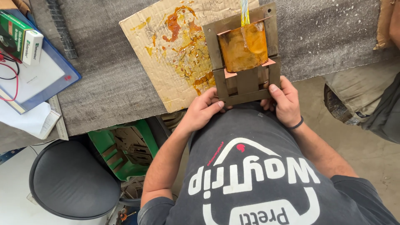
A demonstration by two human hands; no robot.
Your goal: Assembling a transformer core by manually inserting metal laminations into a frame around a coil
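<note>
Left hand (203, 109), right hand (284, 101) gripping metal frame (246, 87) (green-white box (20, 36) far left)

Amber-orange coil (243, 46), dark grey-brown core (246, 81), tan cardboard (166, 54) with orange stains, green crate (121, 146).

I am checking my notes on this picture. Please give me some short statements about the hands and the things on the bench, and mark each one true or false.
1. Both hands grip the near edge of the dark metal frame. True: left hand, right hand.
2. An orange-brown wrapped coil sits inside the frame. True.
3. The frame rests on a clean white cloth. False: it lies on stained cardboard.
4. A green bin stands under the bench. True.
5. The right wrist is bare. False: it wears a dark band.
</note>
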